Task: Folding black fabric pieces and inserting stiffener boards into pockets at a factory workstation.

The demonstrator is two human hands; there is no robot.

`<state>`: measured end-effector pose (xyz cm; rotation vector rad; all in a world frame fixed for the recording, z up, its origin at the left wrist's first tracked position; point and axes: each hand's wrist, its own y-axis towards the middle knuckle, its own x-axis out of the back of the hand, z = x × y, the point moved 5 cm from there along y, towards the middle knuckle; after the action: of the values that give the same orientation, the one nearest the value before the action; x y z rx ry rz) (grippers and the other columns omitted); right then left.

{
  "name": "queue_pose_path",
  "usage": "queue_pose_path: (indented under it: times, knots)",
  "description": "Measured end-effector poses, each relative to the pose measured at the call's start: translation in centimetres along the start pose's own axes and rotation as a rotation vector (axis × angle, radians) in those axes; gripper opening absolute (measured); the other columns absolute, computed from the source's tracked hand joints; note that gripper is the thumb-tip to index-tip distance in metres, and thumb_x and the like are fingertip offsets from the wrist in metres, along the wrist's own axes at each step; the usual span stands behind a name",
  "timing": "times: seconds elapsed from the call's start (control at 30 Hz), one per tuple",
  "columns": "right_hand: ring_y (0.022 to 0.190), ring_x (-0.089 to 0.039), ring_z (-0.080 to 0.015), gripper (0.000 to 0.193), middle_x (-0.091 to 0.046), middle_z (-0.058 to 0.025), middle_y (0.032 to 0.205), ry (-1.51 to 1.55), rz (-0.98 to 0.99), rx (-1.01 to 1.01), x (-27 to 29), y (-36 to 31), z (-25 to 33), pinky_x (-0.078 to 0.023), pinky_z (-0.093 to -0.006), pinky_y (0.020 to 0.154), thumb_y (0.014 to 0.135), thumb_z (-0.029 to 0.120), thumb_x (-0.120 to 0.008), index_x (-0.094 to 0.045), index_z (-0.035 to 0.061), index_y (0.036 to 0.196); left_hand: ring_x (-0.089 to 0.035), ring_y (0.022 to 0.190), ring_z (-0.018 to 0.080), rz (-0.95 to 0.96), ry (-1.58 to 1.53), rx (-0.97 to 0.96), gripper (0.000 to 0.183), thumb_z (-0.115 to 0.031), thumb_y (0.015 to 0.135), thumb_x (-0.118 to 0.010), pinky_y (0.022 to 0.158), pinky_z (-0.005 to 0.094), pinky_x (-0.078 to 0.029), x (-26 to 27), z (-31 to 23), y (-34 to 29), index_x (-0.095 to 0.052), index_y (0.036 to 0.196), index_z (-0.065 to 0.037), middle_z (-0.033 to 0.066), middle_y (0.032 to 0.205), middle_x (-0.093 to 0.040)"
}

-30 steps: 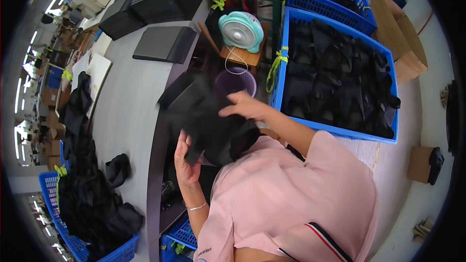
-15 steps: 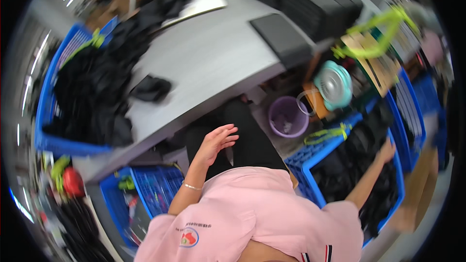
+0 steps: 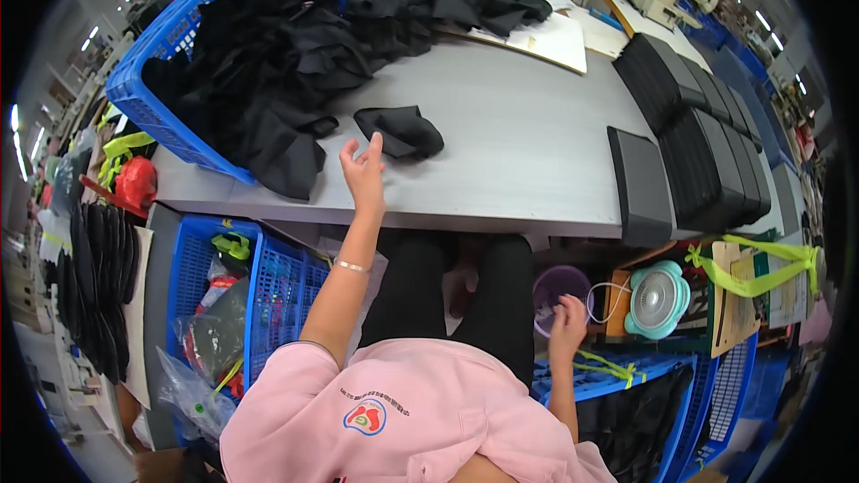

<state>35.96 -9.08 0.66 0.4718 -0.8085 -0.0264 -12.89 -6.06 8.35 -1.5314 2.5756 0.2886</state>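
Note:
My left hand (image 3: 363,177) is over the near edge of the grey table (image 3: 510,134), its fingers apart and holding nothing. Just beyond its fingertips lies a single folded piece of black fabric (image 3: 403,132). To the left, a big heap of black fabric (image 3: 268,80) spills out of a tilted blue crate (image 3: 170,116) onto the tabletop. My right hand (image 3: 567,329) hangs low on the right, open with loosely bent fingers and nothing seen in it. It overlaps the view of a purple bin (image 3: 540,291), above a lower blue crate of black pieces (image 3: 640,420).
Stacked black padded pieces (image 3: 707,161) stand at the table's right, with one flat black piece (image 3: 641,183) beside them. A teal fan (image 3: 658,300) sits right of the bin. Another blue crate (image 3: 255,304) holds plastic bags at lower left. A white board (image 3: 546,40) lies farther back.
My body has turned left to face the table. My right hand has come out of the right-hand crate; my left hand has moved forward near the lone fabric piece.

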Motion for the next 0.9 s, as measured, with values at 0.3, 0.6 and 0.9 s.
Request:
queue_pose_path:
  times: [0.3,0.6,0.9]
  knots:
    - [0.094,-0.069,-0.0317,0.021,-0.064,-0.0164,0.118,0.283,0.12,0.153,-4.4,9.0,14.3,-0.056,-0.0363,0.079,0.09,0.001,-0.067,-0.066,0.0018,0.111,-0.063,0.098,0.0225,0.372,0.068,0.284,0.036,-0.018,0.091,-0.065,0.081,0.0349,-0.052,-4.4,5.4,0.8,-0.063,0.12,0.003,0.0082,0.104,-0.069]
    - [0.094,-0.062,-0.0313,0.015,-0.066,-0.017,0.103,0.376,0.065,0.066,-4.4,14.6,18.9,-0.049,-0.0387,0.084,0.09,0.007,-0.069,-0.067,-0.0055,0.098,-0.052,0.128,0.0199,0.871,-0.144,0.468,0.047,0.0,0.093,-0.051,0.109,0.0304,-0.038,-5.8,1.0,-14.5,-0.05,0.139,0.005,0.0114,0.135,-0.058]
    - [0.064,-0.059,-0.0053,0.024,-0.066,0.0013,0.077,1.057,0.344,-0.609,-8.1,12.2,12.6,-0.047,-0.0216,0.059,0.098,0.022,-0.065,-0.068,0.0027,0.085,-0.061,0.12,0.0314,0.944,-1.0,1.369,0.045,-0.021,0.096,-0.044,0.108,0.0455,-0.044,-4.2,2.4,-20.9,-0.056,0.129,0.007,0.0189,0.129,-0.064]
